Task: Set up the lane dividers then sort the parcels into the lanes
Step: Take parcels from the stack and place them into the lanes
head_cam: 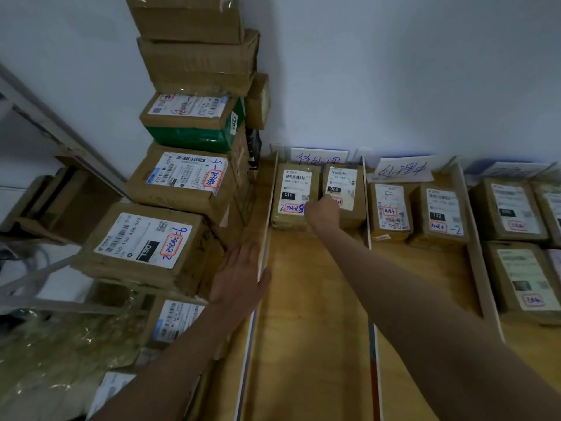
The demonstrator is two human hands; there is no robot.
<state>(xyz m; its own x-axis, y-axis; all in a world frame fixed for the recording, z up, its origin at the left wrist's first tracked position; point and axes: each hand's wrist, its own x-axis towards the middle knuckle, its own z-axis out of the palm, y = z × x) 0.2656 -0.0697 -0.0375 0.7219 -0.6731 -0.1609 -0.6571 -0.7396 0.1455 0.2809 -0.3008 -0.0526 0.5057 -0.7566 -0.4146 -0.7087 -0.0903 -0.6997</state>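
While reaching toward twelve o'clock along the wooden table (315,329), right hand (323,212) at the seam between two small cardboard parcels in the first lane: parcel marked 010 (293,196) at its eleven o'clock, parcel marked 060 (344,189) at its one o'clock. Fingers hidden behind the knuckles, so grip on either parcel impossible to tell. Both parcels side by side, touching or nearly so, at the far end of the lane, just below a handwritten paper sign (318,156) against the white wall (394,71).

Left hand (239,276) flat, fingers straight and together, pressed against the outer face of the left lane divider (264,253), thumb hooked over its top edge; grasping nothing.

Second lane divider (368,238) upright at three o'clock of the right hand, running from the wall toward six o'clock. Beyond it, a second lane with two more labelled parcels, one with a red stamp (390,211) and one marked 122 (440,214), under another handwritten sign (402,170). Third divider (476,238) further toward three o'clock, with more boxes (513,208) past it.

At nine to eleven o'clock, a leaning stack of unsorted parcels (185,177), among them a box marked 150 (142,241) and a green-wrapped box (194,123).
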